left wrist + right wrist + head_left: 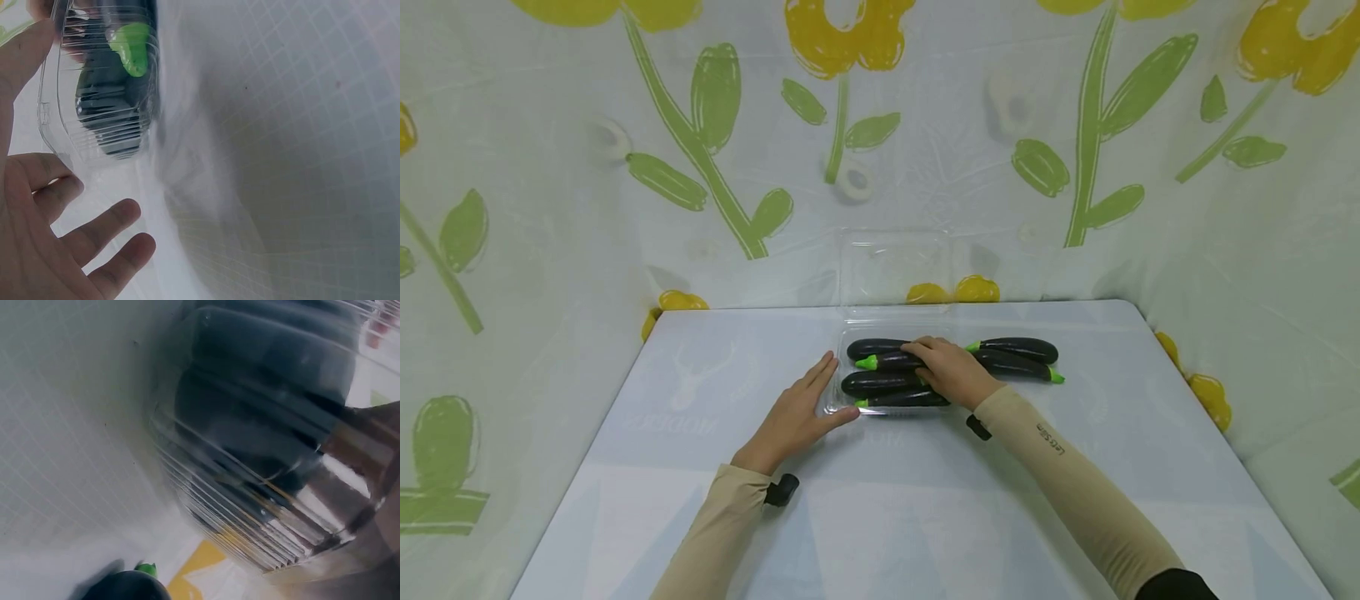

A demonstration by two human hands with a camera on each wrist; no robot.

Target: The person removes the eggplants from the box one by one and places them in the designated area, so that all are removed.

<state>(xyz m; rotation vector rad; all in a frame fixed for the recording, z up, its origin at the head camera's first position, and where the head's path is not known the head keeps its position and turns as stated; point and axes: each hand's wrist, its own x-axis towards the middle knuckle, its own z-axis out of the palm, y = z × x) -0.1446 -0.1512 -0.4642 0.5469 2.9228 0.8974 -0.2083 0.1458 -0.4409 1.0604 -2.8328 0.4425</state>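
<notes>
A clear plastic clamshell box (832, 398) lies on the table, its lid (895, 271) raised at the back. Several dark eggplants lie in its base side by side, one with a green stem end (867, 362) pointing left. My left hand (797, 417) is at the box's left side with fingers spread; in the left wrist view the thumb and a fingertip meet the clear rim (42, 119). From above, my right hand (955, 372) reaches over the box and grips an eggplant (895, 361) between thumb and fingers. The palm hides the eggplants' right ends.
Right of the box, two more eggplants lie on the table, the rear one (1022, 347) close behind the front one (1011, 363). A flower-patterned curtain (940, 150) hangs around the back and sides of the white table (880, 517).
</notes>
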